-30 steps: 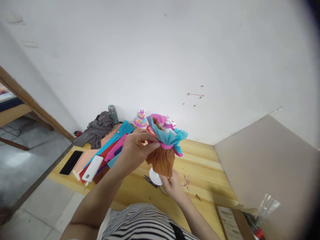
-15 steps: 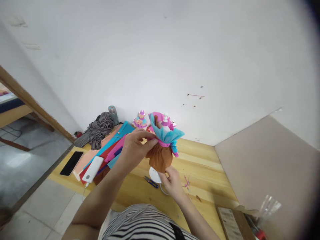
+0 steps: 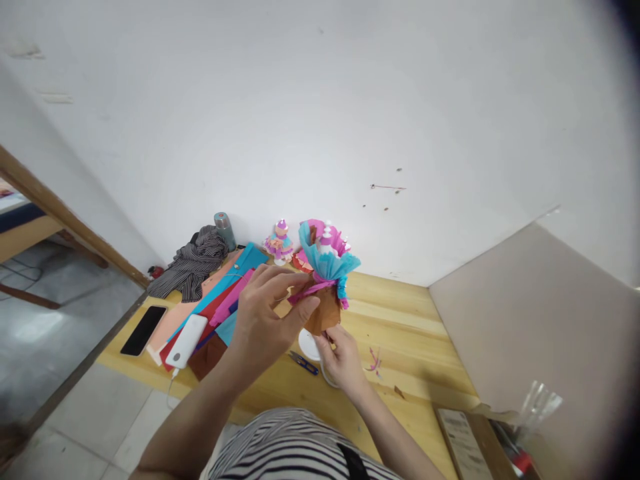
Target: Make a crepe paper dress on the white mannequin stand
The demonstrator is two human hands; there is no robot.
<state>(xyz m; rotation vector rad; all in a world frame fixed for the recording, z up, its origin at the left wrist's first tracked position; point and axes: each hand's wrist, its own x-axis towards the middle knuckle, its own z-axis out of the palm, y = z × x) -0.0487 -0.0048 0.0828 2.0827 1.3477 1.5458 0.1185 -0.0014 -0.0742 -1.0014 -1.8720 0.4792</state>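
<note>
In front of me is a crepe-paper craft, brown and rounded below, with a ruffled light-blue collar and pink paper above. A pink paper strip goes round its gathered waist and trails off to the left. My left hand is at the craft's left side, thumb and fingers curled about the loose part of this strip; its exact grip is partly hidden. My right hand is closed on the underside of the craft, steadying it from below.
Several coloured paper sheets, a white power bank and a phone lie to the left. Blue-handled snips rest near a white disc. A small paper doll and a flask stand by the wall.
The craft has shifted slightly left and turned. The pink strip now stretches out from the waist toward my left hand, which has moved a little lower. My right hand still supports the underside.
</note>
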